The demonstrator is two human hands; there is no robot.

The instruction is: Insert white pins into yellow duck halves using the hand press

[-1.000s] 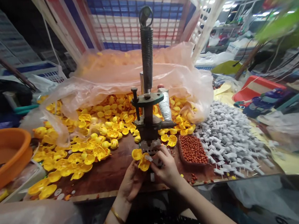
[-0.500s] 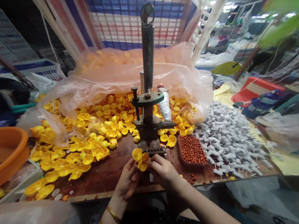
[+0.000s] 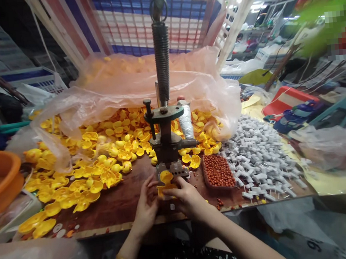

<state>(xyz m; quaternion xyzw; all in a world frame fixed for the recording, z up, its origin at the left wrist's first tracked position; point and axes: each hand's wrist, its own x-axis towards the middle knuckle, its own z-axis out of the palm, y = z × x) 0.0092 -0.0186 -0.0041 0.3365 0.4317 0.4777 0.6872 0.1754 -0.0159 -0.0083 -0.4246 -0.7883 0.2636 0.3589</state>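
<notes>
A yellow plastic duck shell is between my hands, at the foot of the dark hand press. My right hand pinches it from the right, with thumb and fingers across its lower part. On the other side, my left hand has its bent fingertips at the shell's left edge. Part of the shell is hidden behind my fingers. Just below it on the table lies a small whitish piece. The press has a tall coil spring and a handle wrapped in silvery material.
Many yellow duck shells spread over the left of the table, spilling from a clear plastic bag. Right of the press stands a tray of reddish-brown beads, beside a heap of small grey-white parts. An orange basin stands at far left.
The shell has turned, and my right fingers now reach across its lower front. My left fingers have loosened around it. The whole scene has shifted left in view.
</notes>
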